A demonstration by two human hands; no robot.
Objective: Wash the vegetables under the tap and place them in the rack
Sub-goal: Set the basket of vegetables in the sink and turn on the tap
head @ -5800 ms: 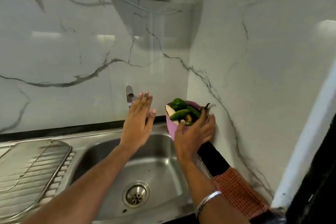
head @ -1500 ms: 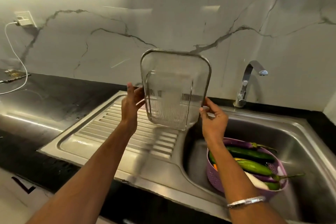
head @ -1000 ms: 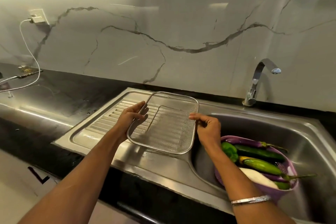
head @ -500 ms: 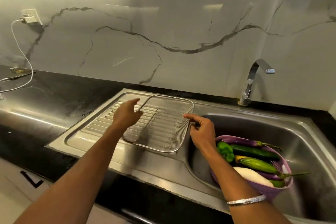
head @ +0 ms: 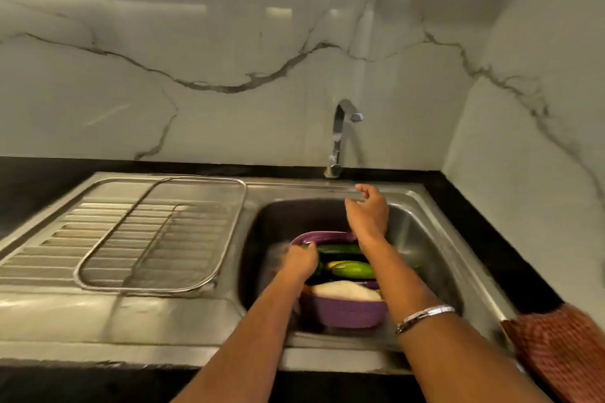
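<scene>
Two hands over sink, left hand [head: 299, 261] blurred among basket vegetables [head: 352, 269], grip unclear, right hand [head: 368, 213] loosely curled, empty.

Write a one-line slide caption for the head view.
Left hand reaches into the purple basket of vegetables in the sink; right hand hovers below the tap; rack waits on the drainboard.

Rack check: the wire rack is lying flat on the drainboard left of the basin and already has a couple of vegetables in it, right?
Not quite. The wire rack does lie flat on the drainboard left of the basin, but the head view shows nothing in it. The vegetables are all in the purple basket inside the basin.
</scene>
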